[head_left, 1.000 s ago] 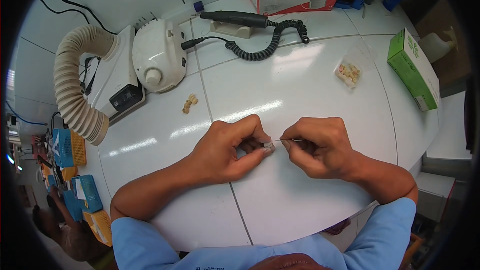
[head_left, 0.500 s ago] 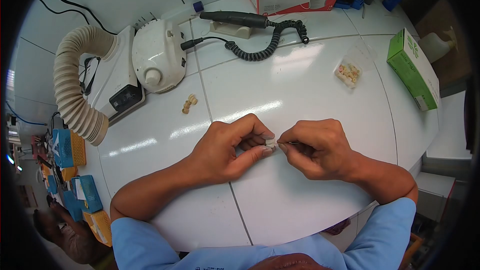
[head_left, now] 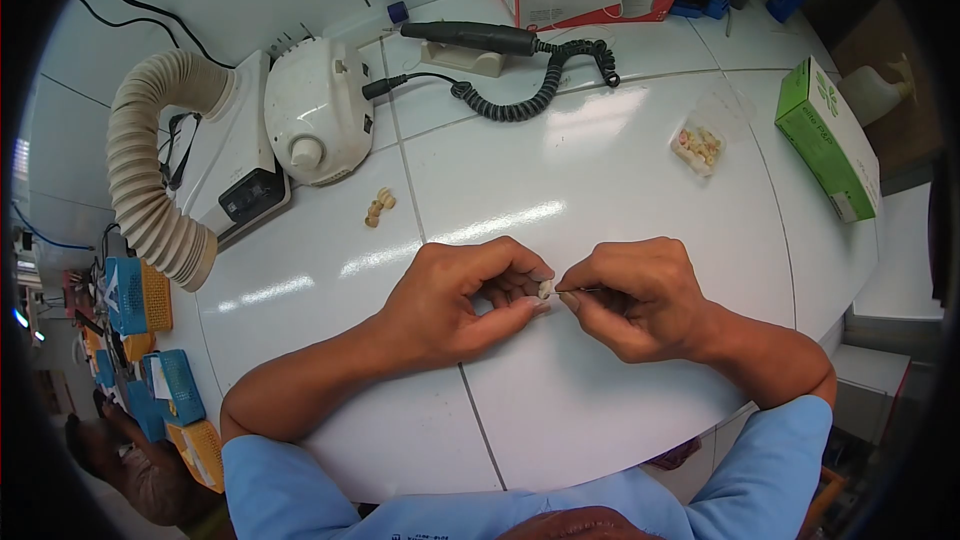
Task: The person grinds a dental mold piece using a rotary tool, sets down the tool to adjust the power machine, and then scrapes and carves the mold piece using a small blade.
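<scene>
My left hand point(head_left: 480, 300) is closed, its thumb and fingertips pinching a small whitish piece point(head_left: 545, 289) above the white tiled table point(head_left: 600, 420). Just to the right, my right hand point(head_left: 635, 298) pinches a thin metal tool point(head_left: 572, 290), whose tip points left at the piece and seems to touch it. Most of the tool is hidden in the fingers. A few small tan pieces point(head_left: 379, 207) lie beyond my left hand. Farther off at the right, small cream and pink bits sit in a clear plastic bag or box point(head_left: 698, 147).
A white machine with a ribbed hose point(head_left: 140, 170) and a white control unit point(head_left: 318, 120) stand at the left. A black handpiece point(head_left: 468, 37) rests on a holder at the back. Also there are mask boxes point(head_left: 600, 0), a green box point(head_left: 827, 140), baskets point(head_left: 180, 387) and another person point(head_left: 150, 470).
My right hand has moved slightly left, bringing the tool tip to the whitish piece. My left fingers have shifted, and the piece has turned between them.
</scene>
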`<action>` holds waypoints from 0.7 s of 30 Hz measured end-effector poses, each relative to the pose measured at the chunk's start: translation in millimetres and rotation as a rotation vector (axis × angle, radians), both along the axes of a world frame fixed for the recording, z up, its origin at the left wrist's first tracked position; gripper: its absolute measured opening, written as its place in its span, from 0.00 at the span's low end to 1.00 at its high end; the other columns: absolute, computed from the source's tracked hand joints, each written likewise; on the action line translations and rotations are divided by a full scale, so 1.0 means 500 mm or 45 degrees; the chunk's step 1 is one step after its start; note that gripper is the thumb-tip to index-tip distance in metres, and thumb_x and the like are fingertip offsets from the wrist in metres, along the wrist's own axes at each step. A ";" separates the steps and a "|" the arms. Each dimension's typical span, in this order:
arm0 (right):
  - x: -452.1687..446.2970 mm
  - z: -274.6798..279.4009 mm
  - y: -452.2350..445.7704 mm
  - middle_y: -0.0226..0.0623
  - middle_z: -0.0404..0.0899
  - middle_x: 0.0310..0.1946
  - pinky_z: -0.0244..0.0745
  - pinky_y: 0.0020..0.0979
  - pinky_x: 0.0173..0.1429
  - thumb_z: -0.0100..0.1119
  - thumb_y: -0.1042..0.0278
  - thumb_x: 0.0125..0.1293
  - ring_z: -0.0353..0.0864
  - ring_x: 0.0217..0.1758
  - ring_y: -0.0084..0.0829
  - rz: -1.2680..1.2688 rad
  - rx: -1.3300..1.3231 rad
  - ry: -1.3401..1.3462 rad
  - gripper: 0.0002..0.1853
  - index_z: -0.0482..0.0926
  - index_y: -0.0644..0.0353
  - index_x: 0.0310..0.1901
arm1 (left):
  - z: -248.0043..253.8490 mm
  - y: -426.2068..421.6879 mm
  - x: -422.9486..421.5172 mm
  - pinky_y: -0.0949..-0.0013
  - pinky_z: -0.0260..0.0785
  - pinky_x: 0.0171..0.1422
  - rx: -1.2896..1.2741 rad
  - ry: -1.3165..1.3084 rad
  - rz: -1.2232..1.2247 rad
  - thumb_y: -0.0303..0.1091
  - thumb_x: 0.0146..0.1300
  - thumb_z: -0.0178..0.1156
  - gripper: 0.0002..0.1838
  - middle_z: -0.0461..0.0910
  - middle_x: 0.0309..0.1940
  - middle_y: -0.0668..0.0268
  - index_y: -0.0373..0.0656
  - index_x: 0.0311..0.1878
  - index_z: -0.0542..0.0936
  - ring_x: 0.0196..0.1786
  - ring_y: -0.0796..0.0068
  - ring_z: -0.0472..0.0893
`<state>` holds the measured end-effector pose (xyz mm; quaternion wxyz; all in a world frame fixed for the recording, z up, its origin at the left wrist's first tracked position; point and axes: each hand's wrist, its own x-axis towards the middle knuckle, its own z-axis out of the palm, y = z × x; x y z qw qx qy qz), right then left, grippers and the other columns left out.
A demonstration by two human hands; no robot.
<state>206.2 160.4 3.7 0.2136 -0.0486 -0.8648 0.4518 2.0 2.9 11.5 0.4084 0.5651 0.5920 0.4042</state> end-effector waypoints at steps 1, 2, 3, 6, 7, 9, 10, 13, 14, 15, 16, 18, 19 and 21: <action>0.000 -0.001 0.000 0.35 0.85 0.24 0.71 0.32 0.23 0.69 0.81 0.61 0.78 0.17 0.29 0.004 -0.002 -0.004 0.05 0.88 0.63 0.38 | -0.001 0.000 -0.001 0.71 0.86 0.50 0.005 0.019 -0.008 0.23 0.69 0.73 0.12 0.93 0.41 0.60 0.33 0.54 0.86 0.43 0.74 0.93; 0.000 -0.001 -0.001 0.35 0.84 0.24 0.71 0.32 0.23 0.69 0.81 0.61 0.79 0.17 0.29 0.008 -0.004 -0.008 0.05 0.88 0.63 0.38 | -0.002 0.000 -0.002 0.71 0.86 0.50 0.011 0.037 -0.017 0.23 0.70 0.73 0.12 0.93 0.41 0.60 0.33 0.54 0.86 0.43 0.73 0.93; 0.000 -0.001 -0.001 0.35 0.84 0.24 0.71 0.32 0.23 0.69 0.81 0.61 0.79 0.17 0.29 0.008 -0.004 -0.008 0.05 0.88 0.63 0.38 | -0.005 0.000 -0.001 0.71 0.86 0.50 0.011 0.037 -0.017 0.23 0.70 0.73 0.12 0.93 0.41 0.60 0.33 0.54 0.86 0.43 0.73 0.93; 0.001 0.000 -0.001 0.35 0.84 0.24 0.71 0.32 0.23 0.69 0.80 0.61 0.79 0.17 0.29 0.006 -0.003 -0.020 0.04 0.88 0.62 0.38 | -0.010 -0.001 0.001 0.71 0.86 0.50 0.030 0.018 0.015 0.24 0.70 0.73 0.12 0.93 0.41 0.60 0.34 0.54 0.85 0.42 0.73 0.93; 0.002 0.001 0.000 0.35 0.84 0.24 0.71 0.32 0.23 0.69 0.80 0.61 0.79 0.17 0.29 0.013 -0.009 -0.018 0.04 0.88 0.62 0.38 | -0.011 -0.001 0.000 0.71 0.86 0.50 0.027 0.022 0.017 0.23 0.69 0.73 0.12 0.93 0.41 0.60 0.34 0.54 0.85 0.42 0.73 0.93; 0.004 0.002 0.001 0.35 0.84 0.24 0.72 0.32 0.23 0.69 0.80 0.62 0.79 0.17 0.29 0.020 -0.016 -0.015 0.04 0.88 0.62 0.38 | -0.010 -0.002 0.000 0.71 0.86 0.50 0.025 0.026 0.019 0.23 0.69 0.73 0.12 0.93 0.41 0.60 0.34 0.53 0.85 0.42 0.73 0.93; 0.004 0.003 0.001 0.35 0.84 0.24 0.72 0.32 0.23 0.69 0.80 0.62 0.79 0.17 0.29 0.017 -0.017 -0.024 0.04 0.88 0.63 0.38 | -0.009 -0.002 0.000 0.71 0.86 0.49 0.015 0.026 0.023 0.23 0.69 0.73 0.12 0.92 0.41 0.60 0.34 0.53 0.85 0.42 0.74 0.92; 0.001 0.007 0.001 0.35 0.84 0.25 0.72 0.32 0.23 0.69 0.80 0.62 0.79 0.18 0.29 0.022 -0.021 -0.020 0.04 0.88 0.63 0.38 | -0.002 -0.002 0.001 0.71 0.86 0.46 0.008 0.053 0.019 0.23 0.68 0.73 0.11 0.92 0.40 0.61 0.34 0.52 0.85 0.41 0.74 0.92; 0.000 0.007 0.000 0.35 0.84 0.25 0.73 0.32 0.23 0.69 0.80 0.62 0.79 0.18 0.29 0.030 -0.023 -0.007 0.04 0.88 0.63 0.38 | 0.000 -0.002 0.001 0.72 0.85 0.45 0.013 0.082 0.010 0.22 0.67 0.73 0.11 0.91 0.39 0.61 0.34 0.51 0.85 0.39 0.74 0.91; -0.001 0.006 0.000 0.35 0.84 0.25 0.73 0.32 0.23 0.69 0.80 0.62 0.79 0.18 0.29 0.030 -0.023 -0.006 0.04 0.88 0.63 0.38 | -0.001 -0.001 0.000 0.72 0.85 0.45 0.013 0.082 0.010 0.22 0.67 0.73 0.11 0.91 0.39 0.61 0.34 0.51 0.85 0.39 0.74 0.91; -0.002 0.005 -0.001 0.35 0.85 0.25 0.73 0.32 0.24 0.70 0.81 0.63 0.80 0.18 0.29 0.039 -0.011 0.001 0.04 0.88 0.63 0.38 | -0.002 -0.001 0.000 0.72 0.85 0.43 0.030 0.091 0.007 0.23 0.67 0.73 0.11 0.91 0.38 0.61 0.34 0.50 0.85 0.38 0.75 0.91; -0.001 0.004 -0.001 0.35 0.85 0.26 0.73 0.32 0.24 0.70 0.81 0.63 0.80 0.19 0.29 0.048 0.002 0.009 0.04 0.88 0.63 0.39 | -0.004 -0.001 0.001 0.72 0.84 0.42 0.047 0.099 0.004 0.23 0.67 0.73 0.10 0.90 0.37 0.62 0.35 0.50 0.86 0.36 0.76 0.90; 0.000 0.004 -0.001 0.35 0.85 0.26 0.73 0.32 0.24 0.70 0.80 0.63 0.81 0.19 0.29 0.039 0.005 -0.011 0.04 0.88 0.62 0.38 | -0.005 -0.001 0.001 0.72 0.83 0.41 0.053 0.100 0.009 0.23 0.66 0.74 0.10 0.90 0.36 0.62 0.35 0.49 0.86 0.35 0.76 0.89; 0.001 0.004 -0.001 0.35 0.85 0.26 0.74 0.32 0.24 0.70 0.80 0.63 0.81 0.19 0.30 0.028 0.007 -0.031 0.04 0.87 0.62 0.38 | -0.005 -0.001 0.001 0.73 0.83 0.40 0.058 0.101 0.014 0.23 0.66 0.74 0.10 0.90 0.35 0.63 0.35 0.49 0.86 0.35 0.77 0.89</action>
